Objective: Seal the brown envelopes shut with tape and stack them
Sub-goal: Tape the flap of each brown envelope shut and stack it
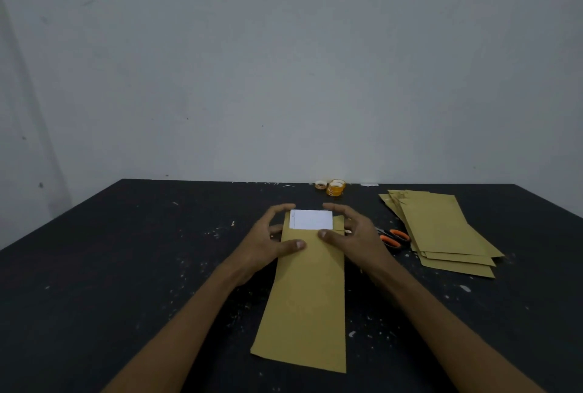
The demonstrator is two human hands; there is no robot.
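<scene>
Brown envelope (pixel 307 291) lies lengthwise on the black tabletop (pixel 126 266), with a white sheet (pixel 311 219) poking from its 12 o'clock end. The left hand (pixel 268 239) and right hand (pixel 353 235) grip that end, thumbs on its face and fingers (pixel 281 207) curled over the sheet's far edge. An envelope stack (pixel 441 228) lies at 2 o'clock.

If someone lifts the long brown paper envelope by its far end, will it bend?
The long brown paper envelope looks thin and flat, so it probably droops and weighs little. The white sheet sticking out of its far end might slip out.
</scene>
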